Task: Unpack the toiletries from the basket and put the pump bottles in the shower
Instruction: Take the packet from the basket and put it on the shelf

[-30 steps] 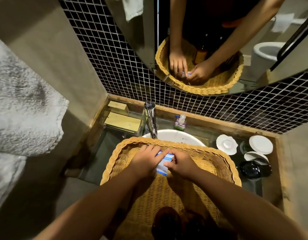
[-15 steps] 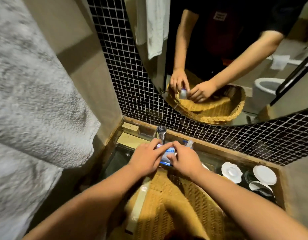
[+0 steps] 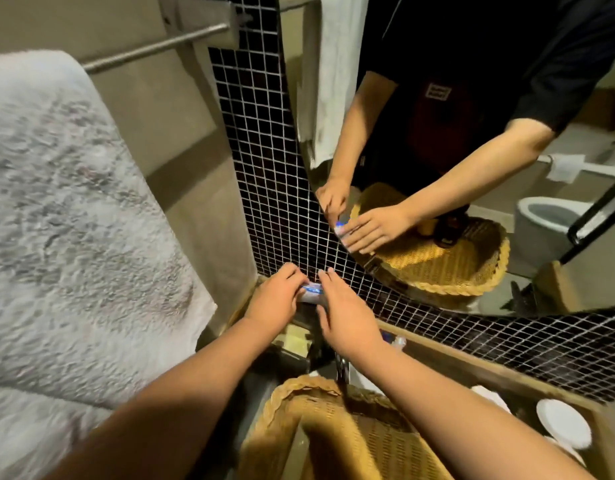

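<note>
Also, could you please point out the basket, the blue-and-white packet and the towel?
basket (image 3: 299, 384), head view, woven rim.
blue-and-white packet (image 3: 310, 292), head view, its exposed blue edge.
towel (image 3: 74, 237), head view, fluffy middle.

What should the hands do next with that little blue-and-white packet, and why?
Probably lower the packet onto the wooden ledge and let go: the left hand grips it, the right hand touches it with straight fingers, and it is clear of the basket, near the tiled wall.

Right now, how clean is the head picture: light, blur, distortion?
Head view: dim warm light; wide-angle lens bends the tile grid; the towel is soft and smeared; the small packet between left hand and right hand is glary, its label unreadable.
</note>
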A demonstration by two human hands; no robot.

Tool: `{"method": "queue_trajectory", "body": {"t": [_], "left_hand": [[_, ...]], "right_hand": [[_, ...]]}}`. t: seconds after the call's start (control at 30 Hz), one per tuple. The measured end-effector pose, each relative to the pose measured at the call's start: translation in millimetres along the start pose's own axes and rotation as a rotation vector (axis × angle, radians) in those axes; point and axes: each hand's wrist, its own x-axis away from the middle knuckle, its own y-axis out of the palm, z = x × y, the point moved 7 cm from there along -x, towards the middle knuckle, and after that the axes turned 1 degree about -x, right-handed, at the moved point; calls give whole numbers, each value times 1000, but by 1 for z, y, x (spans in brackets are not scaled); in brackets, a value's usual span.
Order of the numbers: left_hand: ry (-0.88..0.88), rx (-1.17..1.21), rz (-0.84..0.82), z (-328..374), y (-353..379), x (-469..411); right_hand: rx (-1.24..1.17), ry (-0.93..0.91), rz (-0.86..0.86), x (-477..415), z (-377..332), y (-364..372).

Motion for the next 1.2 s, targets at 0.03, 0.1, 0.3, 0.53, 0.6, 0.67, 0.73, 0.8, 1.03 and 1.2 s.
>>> {"method": "queue_trajectory", "body": {"t": [0.03,0.1,0.3,0.53,0.6,0.67,0.73,0.8,1.03,1.2], "left_hand": [[-18,-7,-5,-9,4,-3],[-53,-36,-39,-28,16,-7],[-152,-75,-153,-68,60,-15],[-235,-54,-223,-94,103,-18],[-271,-70,-264,-102,115,-19],[-294,-95,-337,-109,127,-21],[-306,-109,-389,-113,138,-24],[-307,-114,-402,-114,145,-29],[-204,31,-311,-108,157,-31],[-209,20,-352,-118,172,-20]], "right_hand": [[65,-42,-51,0,-5,10],[135,-67,-162,-1,-8,31],[202,-45,-327,-9,0,78],[604,-145,-526,-25,-7,119],[684,-151,-582,-28,-8,129],[748,-157,-615,-30,-7,137],[787,-143,-649,-32,-4,143],[827,-134,-692,-37,0,147],[829,-62,-728,-43,11,152],[863,-124,-646,-38,4,158]]}}
